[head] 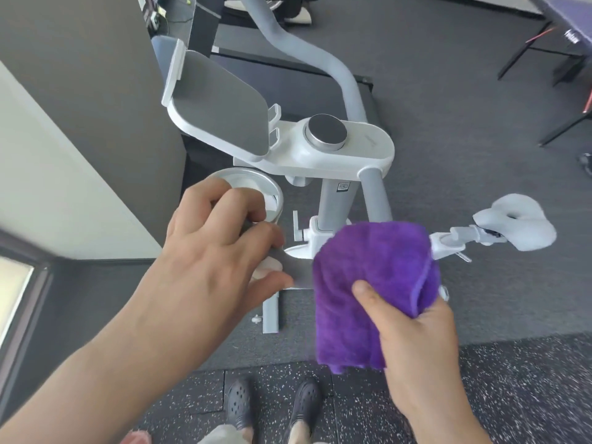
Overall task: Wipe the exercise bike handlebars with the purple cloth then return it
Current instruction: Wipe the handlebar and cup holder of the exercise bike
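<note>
A white and grey exercise bike fills the middle of the view, its console (339,145) with a round metal knob at the centre. My left hand (217,248) is closed around the near grey handlebar (298,274), which runs from under that hand into the purple cloth (371,290). My right hand (413,334) grips the folded cloth, draped over the handlebar with its lower part hanging down. The far handlebar (339,68) curves away toward the top. The bar under the cloth is hidden.
A grey tablet tray (221,107) tilts up at the console's left, with a round cup holder (253,184) below it. The white saddle (519,225) sticks out at right. A grey and white wall (64,139) stands close on the left. Dark table legs (528,52) stand at far right. My dark shoes (272,408) are on speckled flooring.
</note>
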Demonstrator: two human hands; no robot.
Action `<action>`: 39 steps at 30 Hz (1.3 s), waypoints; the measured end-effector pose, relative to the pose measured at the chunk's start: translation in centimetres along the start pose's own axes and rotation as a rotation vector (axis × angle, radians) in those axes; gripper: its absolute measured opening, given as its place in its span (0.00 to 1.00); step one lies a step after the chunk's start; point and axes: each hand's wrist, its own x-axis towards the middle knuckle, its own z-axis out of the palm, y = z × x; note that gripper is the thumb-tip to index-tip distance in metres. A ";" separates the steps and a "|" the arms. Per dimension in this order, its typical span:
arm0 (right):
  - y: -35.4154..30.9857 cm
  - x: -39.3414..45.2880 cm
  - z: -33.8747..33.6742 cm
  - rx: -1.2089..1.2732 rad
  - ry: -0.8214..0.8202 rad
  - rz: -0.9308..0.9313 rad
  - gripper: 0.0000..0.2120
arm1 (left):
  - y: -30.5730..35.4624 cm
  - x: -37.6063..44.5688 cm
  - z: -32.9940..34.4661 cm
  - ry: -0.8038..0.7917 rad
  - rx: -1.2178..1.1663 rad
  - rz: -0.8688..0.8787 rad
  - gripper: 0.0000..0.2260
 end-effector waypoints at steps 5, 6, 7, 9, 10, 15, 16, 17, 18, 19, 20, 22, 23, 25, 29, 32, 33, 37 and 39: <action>-0.4 -0.2 1.7 -0.084 -0.018 -0.060 0.10 | 0.1 0.1 0.1 0.012 -0.003 -0.008 0.15; -0.7 -0.4 2.4 -0.140 -0.044 -0.109 0.11 | 0.1 0.1 0.1 0.009 -0.006 -0.004 0.15; -0.9 -0.3 2.6 -0.194 -0.057 -0.162 0.14 | 0.0 0.1 0.1 0.005 -0.008 0.000 0.16; -1.2 0.1 1.9 -0.322 -0.021 -0.255 0.32 | -0.1 0.1 0.1 0.005 -0.004 0.009 0.15; -1.5 0.2 1.2 -0.399 0.006 -0.300 0.42 | -0.1 0.1 0.1 0.005 0.000 0.010 0.15; -0.6 0.1 1.3 -0.718 -0.149 -0.562 0.33 | 0.0 0.1 0.2 0.002 -0.008 0.003 0.16; -0.4 -0.1 1.9 -0.739 -0.173 -0.565 0.32 | -0.1 0.2 0.2 0.001 -0.010 0.001 0.16; -0.2 -0.2 2.3 -0.732 -0.186 -0.576 0.32 | 0.0 0.2 0.2 -0.002 -0.009 0.002 0.16; -0.1 -0.1 2.5 -0.706 -0.197 -0.581 0.33 | 0.0 0.2 0.2 -0.004 -0.005 0.004 0.15; -0.1 0.1 2.4 -0.683 -0.205 -0.581 0.31 | 0.0 0.2 0.1 -0.005 0.000 0.007 0.15; 0.0 0.4 1.8 -0.675 -0.206 -0.579 0.30 | 0.0 0.1 0.1 -0.005 0.003 0.010 0.16; 0.2 1.0 0.2 -0.661 -0.167 -0.550 0.28 | 0.0 0.1 0.1 -0.006 0.006 0.011 0.16; 0.3 1.1 -0.4 -0.640 -0.127 -0.522 0.28 | 0.0 0.0 0.1 -0.008 0.005 0.008 0.16; 0.5 0.9 0.0 -0.565 -0.072 -0.499 0.28 | 0.0 0.0 0.1 -0.011 0.006 0.002 0.16; 0.7 0.0 3.1 -0.506 -0.149 -0.579 0.26 | 0.1 0.2 0.0 -0.029 0.011 0.012 0.16; 0.7 0.7 1.0 -0.591 -0.147 -0.534 0.27 | -0.2 0.0 -0.2 -0.051 0.005 0.028 0.16; 0.6 0.8 0.0 -0.604 -0.113 -0.506 0.27 | -0.3 0.0 -0.2 -0.055 0.008 0.031 0.16; 0.5 0.4 1.9 -0.520 -0.094 -0.497 0.26 | -0.4 0.2 -0.3 -0.062 0.035 0.048 0.17; 0.4 -0.1 3.8 -0.468 -0.142 -0.545 0.24 | -0.4 0.3 -0.4 -0.064 0.050 0.057 0.17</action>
